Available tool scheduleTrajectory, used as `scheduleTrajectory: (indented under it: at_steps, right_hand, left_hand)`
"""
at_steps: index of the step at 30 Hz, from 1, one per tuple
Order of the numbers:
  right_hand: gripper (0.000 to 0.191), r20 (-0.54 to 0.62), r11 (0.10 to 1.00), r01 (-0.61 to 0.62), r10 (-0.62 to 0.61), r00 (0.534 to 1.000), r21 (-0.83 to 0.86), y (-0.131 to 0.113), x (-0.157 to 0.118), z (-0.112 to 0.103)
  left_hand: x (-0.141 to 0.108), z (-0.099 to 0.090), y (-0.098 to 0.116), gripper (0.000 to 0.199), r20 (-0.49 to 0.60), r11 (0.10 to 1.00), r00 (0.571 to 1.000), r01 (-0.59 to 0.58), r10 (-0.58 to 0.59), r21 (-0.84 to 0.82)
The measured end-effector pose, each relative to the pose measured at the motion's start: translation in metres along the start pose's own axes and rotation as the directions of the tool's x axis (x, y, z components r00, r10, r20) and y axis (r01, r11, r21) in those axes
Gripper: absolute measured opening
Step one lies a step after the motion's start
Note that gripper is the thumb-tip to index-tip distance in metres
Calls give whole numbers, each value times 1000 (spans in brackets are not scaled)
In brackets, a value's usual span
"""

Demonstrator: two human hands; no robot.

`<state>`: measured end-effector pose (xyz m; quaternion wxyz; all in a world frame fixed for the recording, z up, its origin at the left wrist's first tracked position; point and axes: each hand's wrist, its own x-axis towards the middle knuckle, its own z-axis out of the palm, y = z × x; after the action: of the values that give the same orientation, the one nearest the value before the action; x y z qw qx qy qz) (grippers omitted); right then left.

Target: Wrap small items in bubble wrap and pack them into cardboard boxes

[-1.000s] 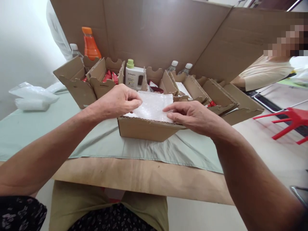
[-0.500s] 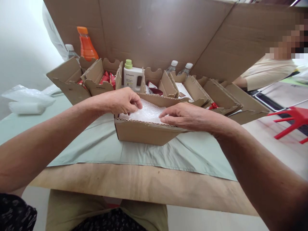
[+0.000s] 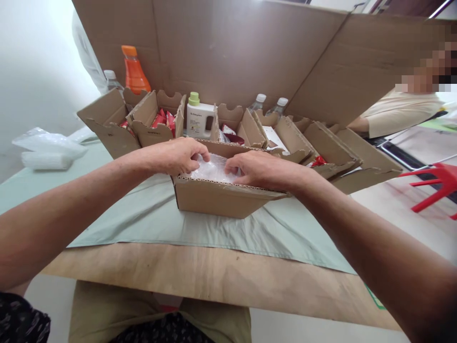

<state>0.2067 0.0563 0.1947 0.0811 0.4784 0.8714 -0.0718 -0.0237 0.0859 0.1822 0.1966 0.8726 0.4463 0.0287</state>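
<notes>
An open cardboard box (image 3: 217, 200) stands before me with a sheet of clear bubble wrap (image 3: 213, 169) inside it. My left hand (image 3: 180, 156) reaches over the box's left end, its fingers curled onto the wrap. Across from it, my right hand (image 3: 259, 169) has its fingers bent down into the box, closed on the right part of the wrap. The fingertips of both hands are partly hidden by the wrap and the box's front wall. Whatever lies under the wrap is out of sight.
Behind the box runs a row of cardboard bins (image 3: 243, 121) holding red packets and other goods. A white detergent bottle (image 3: 198, 119) and an orange bottle (image 3: 136, 74) stand there. More bubble wrap (image 3: 50, 150) lies left. A red stool (image 3: 437, 183) and another person's arm (image 3: 360, 125) are right.
My right hand has moved left and deeper into the box. The bubble wrap is bunched into a smaller area between my hands. The left hand stays near the box's left end.
</notes>
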Motion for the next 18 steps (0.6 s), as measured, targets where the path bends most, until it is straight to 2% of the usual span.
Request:
scheduleTrajectory:
  at_steps: [5,8,11,15,18]
  right_hand:
    - [21,24,998,-3,5,1000,-63,-5,7,5]
    - [21,19,995,14,-12,1000,-101,-1,5,2]
    - [24,56,989,-44,52,997,-144,4,-2,-4]
    - [26,78,972,-109,127,989,-207,9,-8,-9]
    - [24,46,987,-74,81,996,-142,11,-12,-10]
  left_hand:
    - [-1,1,6,39,-53,995,998,37,-32,93]
    - [-1,0,12,30,-31,982,999,46,-41,184]
    - [0,-1,15,29,-6,960,998,60,-61,273]
    - [2,-2,16,29,24,955,997,57,-67,290]
    - [4,-4,14,27,24,962,999,36,-44,271]
